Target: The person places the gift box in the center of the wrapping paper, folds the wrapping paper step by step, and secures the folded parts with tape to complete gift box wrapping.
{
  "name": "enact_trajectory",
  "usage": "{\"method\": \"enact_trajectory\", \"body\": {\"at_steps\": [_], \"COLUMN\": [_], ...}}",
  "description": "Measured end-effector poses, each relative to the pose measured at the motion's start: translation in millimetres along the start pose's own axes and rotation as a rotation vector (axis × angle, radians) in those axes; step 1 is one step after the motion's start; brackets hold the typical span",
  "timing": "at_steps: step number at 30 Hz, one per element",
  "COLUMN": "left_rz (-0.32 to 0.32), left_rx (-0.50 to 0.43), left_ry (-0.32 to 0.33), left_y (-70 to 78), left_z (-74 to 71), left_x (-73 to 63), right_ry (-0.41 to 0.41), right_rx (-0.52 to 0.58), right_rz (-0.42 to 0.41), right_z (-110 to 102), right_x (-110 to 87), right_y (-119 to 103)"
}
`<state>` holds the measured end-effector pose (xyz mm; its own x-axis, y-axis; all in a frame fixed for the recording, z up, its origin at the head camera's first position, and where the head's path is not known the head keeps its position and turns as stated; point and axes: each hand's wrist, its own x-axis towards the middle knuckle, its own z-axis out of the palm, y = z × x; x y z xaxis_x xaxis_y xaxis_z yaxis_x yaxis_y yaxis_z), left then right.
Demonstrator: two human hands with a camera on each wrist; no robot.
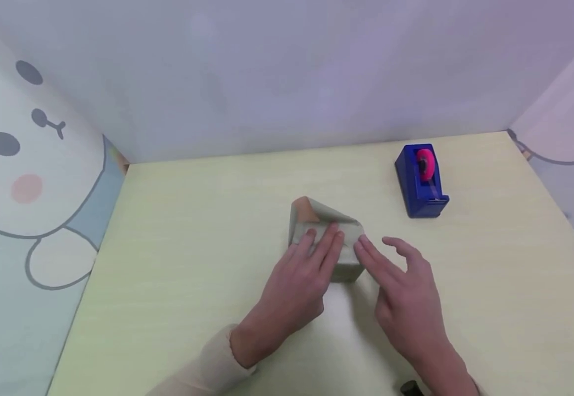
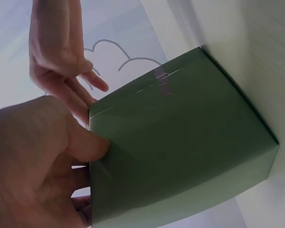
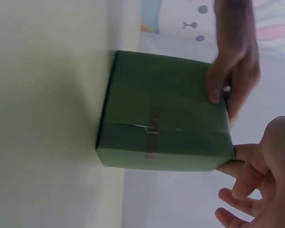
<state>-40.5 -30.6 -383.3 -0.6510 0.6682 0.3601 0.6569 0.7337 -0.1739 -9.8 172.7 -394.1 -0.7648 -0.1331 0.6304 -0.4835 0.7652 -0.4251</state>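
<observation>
A box wrapped in green paper (image 1: 347, 273) stands on the table before me. On its top, folded paper lies partly over a brown patch (image 1: 304, 210) at the far left corner. My left hand (image 1: 294, 289) presses the folded paper with extended fingers, and in the left wrist view its thumb rests on a green side. My right hand (image 1: 410, 308) touches the top's right edge with straight fingertips, its index finger raised apart. A reddish strip of tape (image 3: 153, 133) crosses a seam on the box's side in the right wrist view.
A blue tape dispenser (image 1: 418, 184) with a pink roll stands at the back right of the pale table (image 1: 178, 231). Beside my right wrist, a dark cylindrical end (image 1: 410, 388) shows at the bottom edge. A pale curtain (image 1: 287, 77) hangs behind the table.
</observation>
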Motion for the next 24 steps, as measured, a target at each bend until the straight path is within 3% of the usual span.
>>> {"method": "enact_trajectory", "body": {"at_steps": [4,9,11,15,20,24], "left_rz": [0.001,0.007,0.006,0.000,0.002,0.004], "left_rx": [0.008,0.022,0.021,0.011,-0.018,-0.023], "left_ry": [0.011,0.003,-0.007,-0.022,-0.031,-0.029], "left_y": [0.3,-2.6,-3.6,-4.1,-1.8,0.2], "left_z": [0.7,-1.5,-2.4,-3.0,-1.0,-0.3], "left_x": [-0.9,-1.6,-1.8,-1.5,-0.7,-1.1], "right_ry": [-0.030,-0.301,-0.354,-0.377,-0.395,-0.481], "right_rx": [0.153,0.280,0.322,0.355,0.342,0.302], "right_rz": [0.224,0.388,0.401,0.358,0.281,0.276], "right_z": [2,8,11,15,12,2], "right_x": [23.2,51.9,57.8,67.5,74.5,79.2], "right_y": [15,35,41,46,50,51]}}
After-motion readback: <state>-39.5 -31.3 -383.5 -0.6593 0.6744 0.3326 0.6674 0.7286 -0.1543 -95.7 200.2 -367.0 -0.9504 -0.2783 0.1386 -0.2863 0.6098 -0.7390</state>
